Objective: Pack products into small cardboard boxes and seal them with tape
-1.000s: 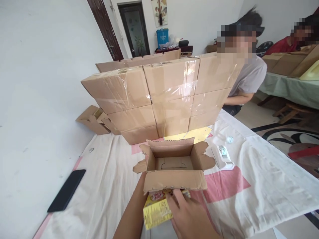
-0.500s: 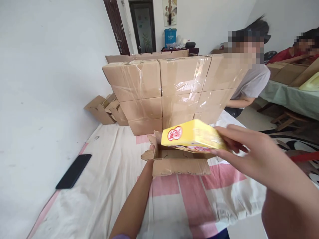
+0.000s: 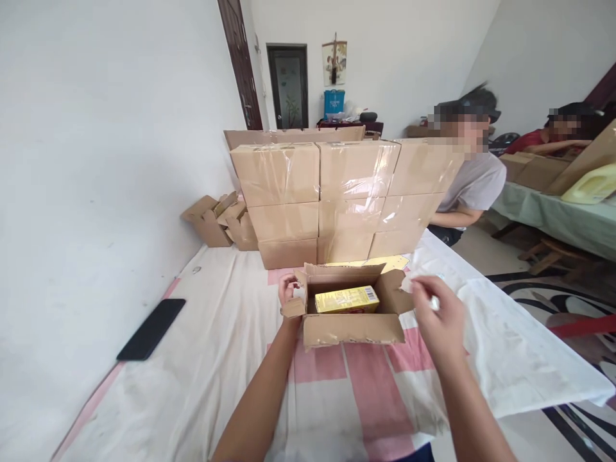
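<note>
An open cardboard box [image 3: 353,330] stands on the cloth in front of me, its flaps folded outward. Inside it lies a yellow printed carton [image 3: 346,299] with a barcode at its right end. My left hand [image 3: 287,288] is at the box's left side, its fingers curled against the torn flap and partly hidden by it. My right hand [image 3: 439,316] is closed beside the right flap [image 3: 395,283]. A small whitish, shiny bit shows at its fingers; I cannot tell what it is.
Taped cardboard boxes [image 3: 356,170] are stacked behind the open box. Smaller opened boxes [image 3: 209,221] stand by the left wall. A black phone [image 3: 151,329] lies at the left on the cloth [image 3: 212,391]. A person [image 3: 474,173] is behind the stack at the right; another sits farther off.
The yellow carton has gone from my right hand down into the box. My right hand has let go of it and is now by the right flap. My left hand stays at the left side.
</note>
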{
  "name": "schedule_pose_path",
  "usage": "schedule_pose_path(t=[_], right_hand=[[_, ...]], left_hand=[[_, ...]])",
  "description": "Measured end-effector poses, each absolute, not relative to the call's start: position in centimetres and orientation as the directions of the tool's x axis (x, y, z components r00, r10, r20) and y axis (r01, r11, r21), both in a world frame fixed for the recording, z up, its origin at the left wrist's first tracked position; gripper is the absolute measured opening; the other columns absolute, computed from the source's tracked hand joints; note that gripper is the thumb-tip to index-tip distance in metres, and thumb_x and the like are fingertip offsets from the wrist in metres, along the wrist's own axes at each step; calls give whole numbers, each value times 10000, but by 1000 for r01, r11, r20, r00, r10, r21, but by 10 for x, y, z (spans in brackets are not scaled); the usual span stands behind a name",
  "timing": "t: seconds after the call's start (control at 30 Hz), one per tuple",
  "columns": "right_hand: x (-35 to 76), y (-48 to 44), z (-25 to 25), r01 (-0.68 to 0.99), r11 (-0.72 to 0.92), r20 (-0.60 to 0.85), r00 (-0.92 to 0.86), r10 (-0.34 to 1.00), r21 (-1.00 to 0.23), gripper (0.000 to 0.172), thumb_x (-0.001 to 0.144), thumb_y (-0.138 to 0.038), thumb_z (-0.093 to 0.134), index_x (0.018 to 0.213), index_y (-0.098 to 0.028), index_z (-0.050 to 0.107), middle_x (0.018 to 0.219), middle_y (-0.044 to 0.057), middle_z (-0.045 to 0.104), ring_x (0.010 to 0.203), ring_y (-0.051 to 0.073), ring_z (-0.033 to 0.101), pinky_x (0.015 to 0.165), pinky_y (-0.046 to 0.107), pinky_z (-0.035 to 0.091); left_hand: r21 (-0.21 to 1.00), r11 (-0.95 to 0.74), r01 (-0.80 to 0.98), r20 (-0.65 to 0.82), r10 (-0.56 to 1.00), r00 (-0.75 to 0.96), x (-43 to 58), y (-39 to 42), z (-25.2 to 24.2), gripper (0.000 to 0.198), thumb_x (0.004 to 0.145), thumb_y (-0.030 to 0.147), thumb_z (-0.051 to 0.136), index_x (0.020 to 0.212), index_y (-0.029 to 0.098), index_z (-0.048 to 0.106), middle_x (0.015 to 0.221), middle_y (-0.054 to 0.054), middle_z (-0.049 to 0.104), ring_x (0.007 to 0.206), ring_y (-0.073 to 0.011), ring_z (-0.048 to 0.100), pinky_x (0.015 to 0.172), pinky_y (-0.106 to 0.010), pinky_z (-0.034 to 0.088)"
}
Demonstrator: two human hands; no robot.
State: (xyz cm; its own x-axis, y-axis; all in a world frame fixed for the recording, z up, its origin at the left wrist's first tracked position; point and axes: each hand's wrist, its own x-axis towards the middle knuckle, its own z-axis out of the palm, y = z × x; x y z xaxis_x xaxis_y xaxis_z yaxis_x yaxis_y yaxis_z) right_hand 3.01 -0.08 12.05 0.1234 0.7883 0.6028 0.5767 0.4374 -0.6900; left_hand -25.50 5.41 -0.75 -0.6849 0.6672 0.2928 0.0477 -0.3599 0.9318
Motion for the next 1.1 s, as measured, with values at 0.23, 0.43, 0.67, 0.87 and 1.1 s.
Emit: schedule_pose_path(t=[0.23,0.43,0.67,0.87,1.1], right_hand=[[39,13,29,65,401,406,142,903,-914,491,1035,-560,374,1354,-256,591,1380,112,631,1358,306,531,1156,531,400],[26,26,25,12,469,468,-55,882,-883,518,1067,-545,291,1384,-299,618,1479,60,585,1454,289,457,1269,501,281],[36,31,39,82,446,429,-168,888,-891,287,970,-331,453,1051,-282,725,1402,56,597,1371,322,490,1204,516,322],[34,50,39,-119,284,303,-197,932,-951,553,770,-213,508,1311,-324,525,1529,21,508,1475,280,417,1188,481,380],[28,53,23,-252,273,318,-156,935,-928,636,826,-290,544,1455,-355,476,1597,-8,485,1543,252,361,1285,490,262]], left_hand=[[835,-549,45,403,553,-730,-248,42,4,355,962,569,560,1008,220,603,951,-25,621,811,-148,601,743,-280,499],[805,-568,170,570,662,-488,-249,30,21,519,915,689,578,1006,203,733,1060,-109,712,1002,-248,651,872,-372,519],[791,-560,244,611,724,-319,-258,29,15,361,933,390,661,1256,243,725,802,-41,758,975,-250,650,1002,-440,475],[839,-544,28,507,761,-405,-252,33,12,741,799,379,772,1485,337,494,1364,-77,625,1208,-249,600,968,-373,490],[882,-444,-161,339,832,-438,-245,33,21,304,712,295,759,985,233,639,1062,-58,660,927,-201,634,794,-312,510]])
